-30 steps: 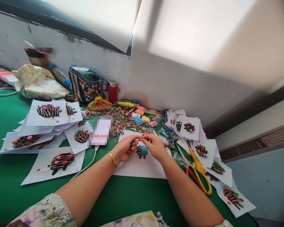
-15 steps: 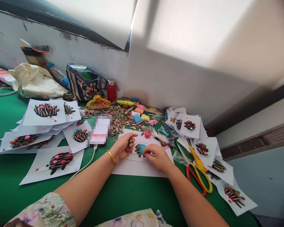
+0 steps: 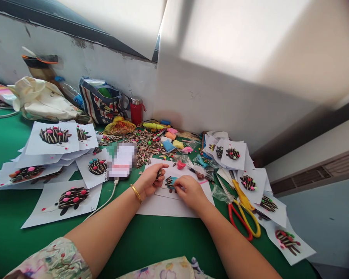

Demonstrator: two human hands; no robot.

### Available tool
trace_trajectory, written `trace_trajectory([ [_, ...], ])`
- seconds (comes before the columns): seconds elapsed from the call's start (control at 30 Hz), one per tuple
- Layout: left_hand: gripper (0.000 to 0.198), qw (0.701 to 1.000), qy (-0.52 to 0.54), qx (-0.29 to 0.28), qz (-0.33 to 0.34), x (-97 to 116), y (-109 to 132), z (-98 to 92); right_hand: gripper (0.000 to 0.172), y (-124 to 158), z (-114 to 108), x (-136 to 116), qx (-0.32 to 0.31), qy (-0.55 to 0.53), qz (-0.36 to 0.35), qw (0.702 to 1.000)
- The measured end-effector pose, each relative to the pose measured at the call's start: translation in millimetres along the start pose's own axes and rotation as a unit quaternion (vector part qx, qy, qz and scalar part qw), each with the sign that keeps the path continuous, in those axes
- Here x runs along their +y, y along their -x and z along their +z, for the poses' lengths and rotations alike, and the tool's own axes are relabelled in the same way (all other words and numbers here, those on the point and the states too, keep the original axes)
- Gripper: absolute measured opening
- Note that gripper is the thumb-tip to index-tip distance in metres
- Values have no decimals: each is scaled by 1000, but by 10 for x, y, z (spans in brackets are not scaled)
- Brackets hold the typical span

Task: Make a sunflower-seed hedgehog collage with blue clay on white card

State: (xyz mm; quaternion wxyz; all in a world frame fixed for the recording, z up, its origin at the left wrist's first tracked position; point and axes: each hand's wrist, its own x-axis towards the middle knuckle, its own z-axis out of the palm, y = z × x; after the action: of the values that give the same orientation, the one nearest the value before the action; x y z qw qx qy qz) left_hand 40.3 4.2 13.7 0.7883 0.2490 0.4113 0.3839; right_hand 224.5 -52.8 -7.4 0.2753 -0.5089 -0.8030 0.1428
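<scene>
My left hand (image 3: 151,181) is curled closed around a small bunch of striped sunflower seeds (image 3: 159,174), held just above the paper. Close to its right, a flattened piece of blue clay (image 3: 171,181) lies on a white paper sheet (image 3: 168,209), with several striped seeds set in its left part and small dark pieces along its lower edge. My right hand (image 3: 189,192) touches the clay's right side, thumb and fingers pinched together. Whatever sits between those fingertips is too small and hidden to make out.
Loose sunflower seeds (image 3: 147,147) and clay packs (image 3: 169,145) lie behind the sheet. Finished seed hedgehog cards (image 3: 72,201) are piled left, more cards (image 3: 248,182) right. Scissors (image 3: 244,221) lie right of my right hand; a phone (image 3: 120,162) with a cable is left.
My right hand has shifted slightly left, its fingertips now against the blue clay and covering more of it. The left hand stays closed on its seeds, nearly in place.
</scene>
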Motion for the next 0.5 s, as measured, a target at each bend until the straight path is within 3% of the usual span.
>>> trace_trajectory([
  [0.5,21,1000,-8,0,6,-9,6,3,14,-14,71,-47,-7,70,-20,997],
])
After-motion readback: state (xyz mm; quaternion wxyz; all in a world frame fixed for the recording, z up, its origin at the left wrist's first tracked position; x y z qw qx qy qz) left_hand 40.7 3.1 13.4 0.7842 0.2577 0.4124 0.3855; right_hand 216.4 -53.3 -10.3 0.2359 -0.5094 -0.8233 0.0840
